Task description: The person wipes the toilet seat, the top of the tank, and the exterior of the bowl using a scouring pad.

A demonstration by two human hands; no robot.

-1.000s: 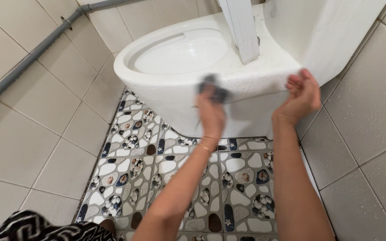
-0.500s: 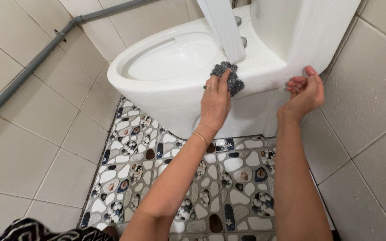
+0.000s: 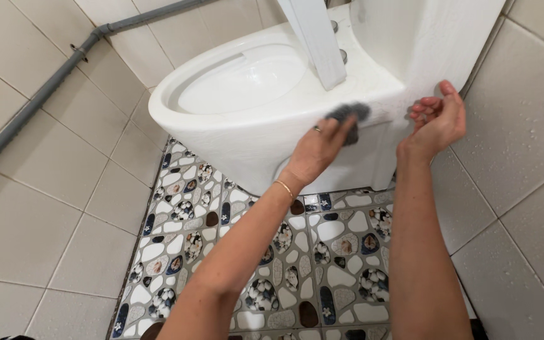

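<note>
A white toilet (image 3: 253,113) stands on a pebble-patterned floor (image 3: 322,264). The left hand (image 3: 319,148), fingers closed around a dark scouring pad (image 3: 349,116), presses it against the bowl's outer side below the rim. The right hand (image 3: 439,119) hovers loosely curled, empty. Wiping looks underway; the lower base seems untouched.

Soft, even light is filling the scene brightly, seeming to fall from above. The white toilet (image 3: 247,119) is glowing close to overexposure, its surface detail washing out. Faint shadows are gathering under its bowl on the patterned floor (image 3: 322,252). The grey scrubbing pad (image 3: 349,115) is smearing with motion blur. Straight tile lines are bending slightly near the frame edges.
</note>
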